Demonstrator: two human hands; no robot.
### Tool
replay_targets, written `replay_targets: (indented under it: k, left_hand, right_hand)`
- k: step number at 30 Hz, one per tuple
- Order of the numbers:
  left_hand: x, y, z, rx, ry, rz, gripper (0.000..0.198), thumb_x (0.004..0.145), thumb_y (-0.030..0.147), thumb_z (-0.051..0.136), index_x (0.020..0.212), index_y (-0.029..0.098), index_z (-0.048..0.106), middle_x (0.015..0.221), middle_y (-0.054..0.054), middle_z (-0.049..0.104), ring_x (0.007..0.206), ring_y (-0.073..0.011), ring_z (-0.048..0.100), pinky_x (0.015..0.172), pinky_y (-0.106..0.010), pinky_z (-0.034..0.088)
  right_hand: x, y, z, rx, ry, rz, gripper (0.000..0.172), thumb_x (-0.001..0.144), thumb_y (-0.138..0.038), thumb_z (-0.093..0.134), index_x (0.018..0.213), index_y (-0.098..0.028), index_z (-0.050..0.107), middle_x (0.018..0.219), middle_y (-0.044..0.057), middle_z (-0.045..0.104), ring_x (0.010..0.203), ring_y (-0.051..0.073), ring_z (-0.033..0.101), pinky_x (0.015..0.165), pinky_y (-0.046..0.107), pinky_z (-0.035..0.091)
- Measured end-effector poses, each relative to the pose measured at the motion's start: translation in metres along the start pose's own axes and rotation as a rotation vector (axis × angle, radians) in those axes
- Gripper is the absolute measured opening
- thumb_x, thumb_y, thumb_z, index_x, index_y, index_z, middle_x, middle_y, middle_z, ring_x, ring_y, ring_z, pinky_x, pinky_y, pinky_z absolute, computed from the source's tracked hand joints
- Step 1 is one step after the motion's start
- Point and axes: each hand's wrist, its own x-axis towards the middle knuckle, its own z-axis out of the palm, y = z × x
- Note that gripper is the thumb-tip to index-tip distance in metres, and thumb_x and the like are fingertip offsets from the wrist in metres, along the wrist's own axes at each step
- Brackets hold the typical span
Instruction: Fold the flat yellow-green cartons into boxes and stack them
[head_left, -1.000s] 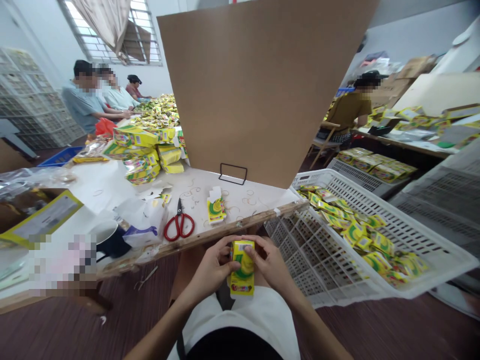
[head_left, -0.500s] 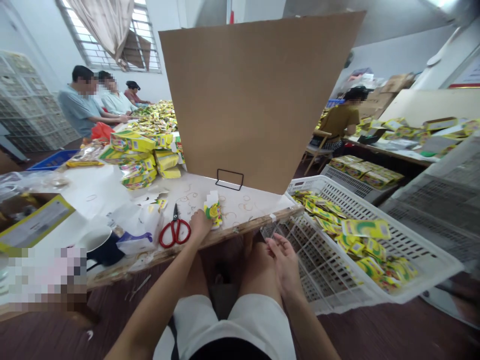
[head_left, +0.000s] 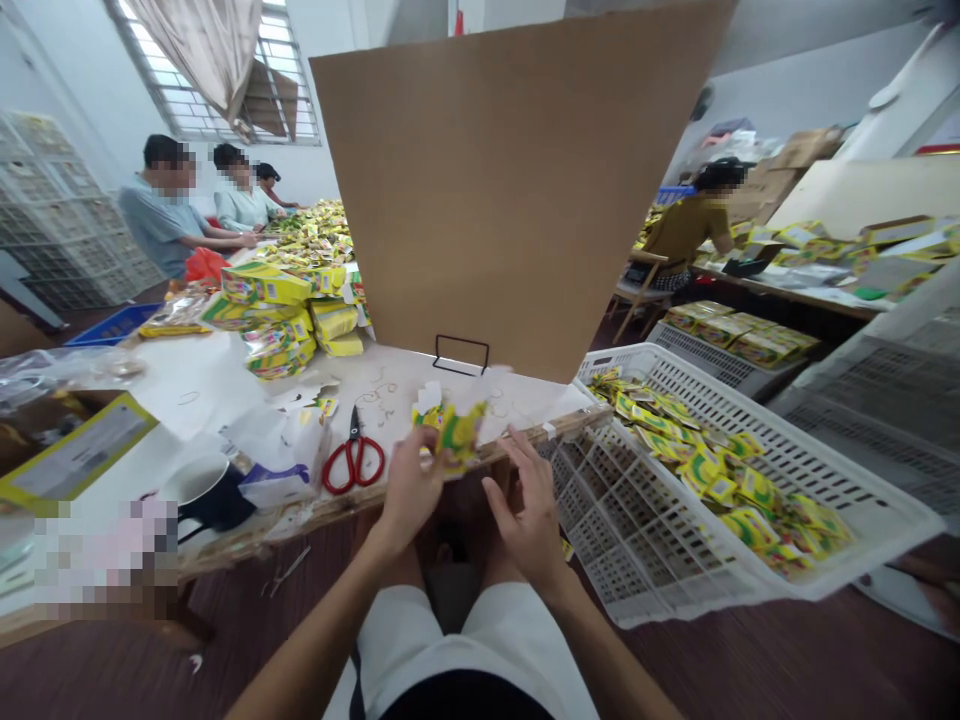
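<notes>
My left hand point(head_left: 411, 488) pinches a small yellow-and-green carton point(head_left: 460, 436) by its left side, just above the table's front edge. The carton is tilted and blurred by motion, with a whitish flap at its top. My right hand point(head_left: 525, 498) is to the right of it, fingers apart and holding nothing. Behind the held carton, more yellow-and-green cartons with white flaps point(head_left: 428, 400) lie on the table point(head_left: 375, 375). Red-handled scissors point(head_left: 354, 462) rest left of my left hand.
A white plastic basket point(head_left: 889, 515) with many yellow packets stands at the right. A large cardboard sheet point(head_left: 510, 200) rises behind a black wire stand point(head_left: 461, 355). A dark mug point(head_left: 214, 490) and stacked yellow boxes point(head_left: 274, 320) occupy the left. Several people sit farther back.
My left hand has lifted a carton off the table and brought it right. My right hand has moved up and left, towards it. A packet that was above the basket's pile is no longer there.
</notes>
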Motion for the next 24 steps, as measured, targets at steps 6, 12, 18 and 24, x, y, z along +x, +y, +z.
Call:
replay_targets:
  k: [6,12,18,24]
  left_hand:
    - [-0.052,0.024,-0.021,-0.453,-0.272,0.059,0.012,0.084,0.019,0.053,0.093,0.018,0.06,0.093,-0.006,0.066,0.087,-0.0199,0.061,0.08,-0.029,0.046]
    - [-0.056,0.02,-0.026,-0.501,-0.289,0.01,0.007,0.082,0.019,0.056,0.087,0.017,0.061,0.088,-0.006,0.066,0.084,-0.0201,0.06,0.078,-0.028,0.045]
    - [-0.059,0.021,-0.022,-0.693,-0.488,-0.087,0.01,0.083,0.026,0.057,0.088,0.016,0.057,0.084,-0.005,0.064,0.077,-0.017,0.058,0.07,-0.026,0.046]
    - [-0.057,0.017,-0.017,-0.644,-0.372,-0.138,0.011,0.083,0.027,0.057,0.081,0.017,0.054,0.076,-0.002,0.061,0.069,-0.0147,0.056,0.063,-0.022,0.043]
  right_hand:
    - [0.002,-0.023,-0.002,0.113,-0.21,-0.008,0.042,0.085,-0.018,0.055,0.126,-0.024,0.051,0.118,0.009,0.063,0.109,0.024,0.059,0.091,0.04,0.049]
    - [0.0,-0.022,-0.004,0.144,-0.191,0.016,0.053,0.081,-0.021,0.061,0.131,-0.023,0.045,0.131,0.01,0.053,0.122,0.026,0.048,0.102,0.046,0.04]
    - [-0.003,-0.024,-0.003,0.15,-0.19,0.103,0.025,0.082,-0.018,0.059,0.107,-0.022,0.054,0.089,0.003,0.062,0.078,0.018,0.059,0.073,0.031,0.051]
    - [-0.001,-0.028,-0.003,0.054,-0.238,0.06,0.037,0.082,-0.017,0.061,0.117,-0.022,0.053,0.113,0.008,0.06,0.104,0.025,0.056,0.088,0.039,0.046]
